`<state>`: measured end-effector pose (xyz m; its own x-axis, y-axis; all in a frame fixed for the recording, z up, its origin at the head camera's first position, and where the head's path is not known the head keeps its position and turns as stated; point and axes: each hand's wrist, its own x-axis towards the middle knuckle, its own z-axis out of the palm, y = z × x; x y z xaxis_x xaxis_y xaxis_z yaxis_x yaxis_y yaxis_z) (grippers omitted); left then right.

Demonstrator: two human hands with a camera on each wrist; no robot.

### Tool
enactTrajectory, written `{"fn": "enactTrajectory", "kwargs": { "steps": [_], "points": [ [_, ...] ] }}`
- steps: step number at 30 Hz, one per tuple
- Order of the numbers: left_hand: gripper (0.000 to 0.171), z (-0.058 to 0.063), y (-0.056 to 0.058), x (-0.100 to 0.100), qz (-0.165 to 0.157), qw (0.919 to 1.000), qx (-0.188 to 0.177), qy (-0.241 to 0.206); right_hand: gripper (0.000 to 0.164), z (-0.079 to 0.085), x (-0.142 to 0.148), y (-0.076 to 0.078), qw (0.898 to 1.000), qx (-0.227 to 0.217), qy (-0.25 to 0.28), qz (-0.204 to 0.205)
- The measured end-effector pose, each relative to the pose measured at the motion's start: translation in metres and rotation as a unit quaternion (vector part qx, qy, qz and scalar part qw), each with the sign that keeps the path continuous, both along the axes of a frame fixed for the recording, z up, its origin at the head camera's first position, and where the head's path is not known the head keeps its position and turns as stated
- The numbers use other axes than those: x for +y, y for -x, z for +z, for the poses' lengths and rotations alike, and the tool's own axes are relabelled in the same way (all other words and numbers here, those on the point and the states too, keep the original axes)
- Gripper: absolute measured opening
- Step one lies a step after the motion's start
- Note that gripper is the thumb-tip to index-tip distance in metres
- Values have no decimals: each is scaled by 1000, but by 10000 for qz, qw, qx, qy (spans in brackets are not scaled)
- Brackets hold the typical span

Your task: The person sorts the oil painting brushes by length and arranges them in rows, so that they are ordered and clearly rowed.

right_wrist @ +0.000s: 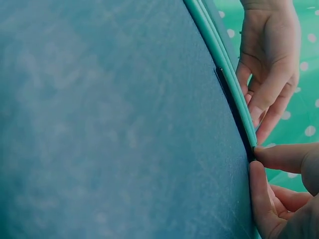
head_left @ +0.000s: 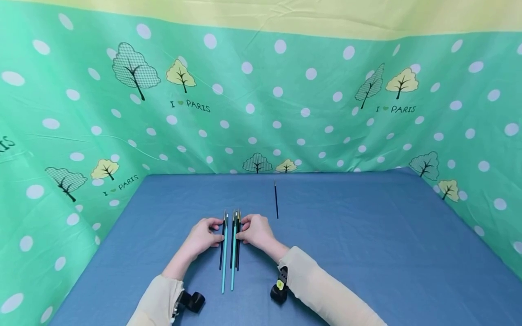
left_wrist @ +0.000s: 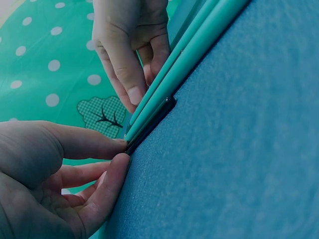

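Two groups of thin paintbrushes lie side by side on the blue table, bristle ends away from me. The left group is a black paintbrush (head_left: 221, 258) beside a teal paintbrush (head_left: 224, 267). In the right group lie another teal paintbrush (head_left: 233, 267) and several black paintbrushes (head_left: 238, 258). My left hand (head_left: 202, 236) touches the left group's outer side with thumb and fingertips near the bristle end. From the opposite side, my right hand (head_left: 258, 230) rests thumb and fingertips against the right group. A narrow gap separates the groups. Both wrist views show the fingertips at the brushes' edge.
Farther back lies a single black paintbrush (head_left: 277, 201), apart from the others. The blue cloth-covered table (head_left: 367, 244) meets a green dotted curtain (head_left: 306, 90) at the back and sides. Black wrist cameras (head_left: 279, 292) hang below both sleeves.
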<state>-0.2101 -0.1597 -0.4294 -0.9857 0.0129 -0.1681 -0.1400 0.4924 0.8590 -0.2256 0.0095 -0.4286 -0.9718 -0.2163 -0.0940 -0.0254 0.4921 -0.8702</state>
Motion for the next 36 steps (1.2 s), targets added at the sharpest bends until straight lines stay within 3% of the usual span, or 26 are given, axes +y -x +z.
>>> {"fn": "enactTrajectory", "kwargs": {
  "steps": [15, 25, 36],
  "points": [
    [46, 1, 0, 0, 6, 10000, -25, -4, 35, 4, 1, 0, 9998, -168, -42, -70],
    [45, 0, -1, 0, 6, 10000, -19, -24, 33, 2, 4, 5, 9996, 5, -245, -121],
    [46, 0, 1, 0, 7, 10000, -6, -68, 40, 8, 3, 3, 9936, 400, -1027, 262]
  ]
}}
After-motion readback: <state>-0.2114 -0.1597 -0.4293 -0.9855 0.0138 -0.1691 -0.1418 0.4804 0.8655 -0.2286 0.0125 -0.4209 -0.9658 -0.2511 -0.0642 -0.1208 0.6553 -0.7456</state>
